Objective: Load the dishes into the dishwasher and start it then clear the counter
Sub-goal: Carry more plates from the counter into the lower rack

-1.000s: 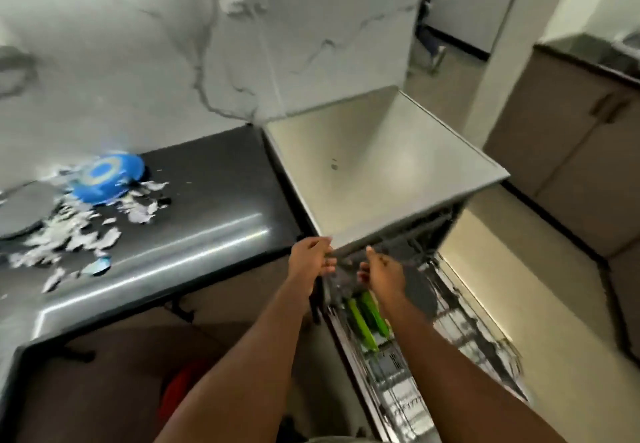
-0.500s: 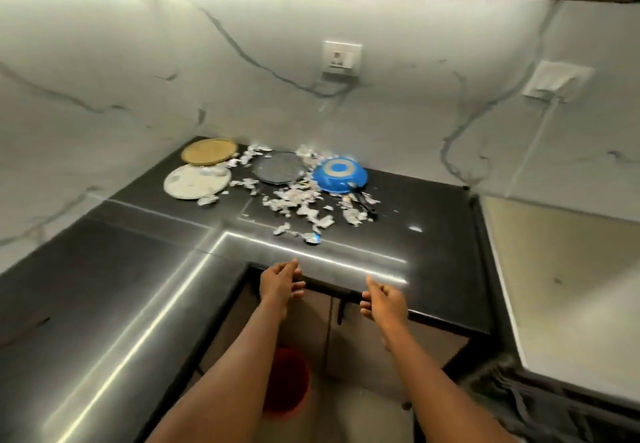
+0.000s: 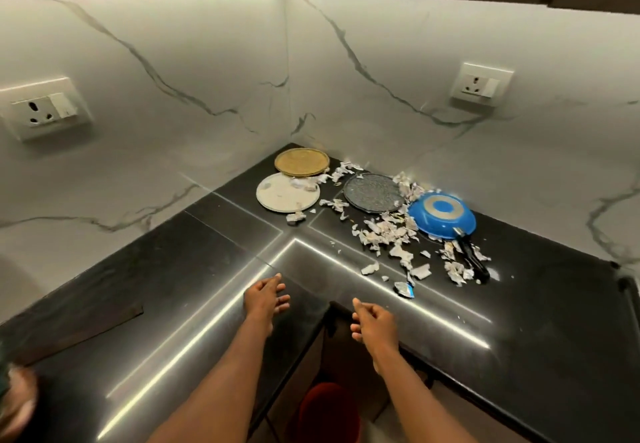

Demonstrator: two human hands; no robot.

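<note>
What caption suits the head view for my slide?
Left hand and right hand open above counter bearing three plates, upturned blue pan, paper scraps.

Left hand point(image 3: 265, 299), right hand point(image 3: 372, 323) extended, loosely curled, empty.

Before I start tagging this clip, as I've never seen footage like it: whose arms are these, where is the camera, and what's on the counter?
There is no machine here. The camera sits on a person's head, looking forward and down, so the two bare arms are their own. The left hand and right hand hang relaxed near the black counter's inner corner, holding nothing. Towards the back lie a gold plate, a white plate, a grey plate and an upturned blue pan, amid torn paper scraps.
</note>
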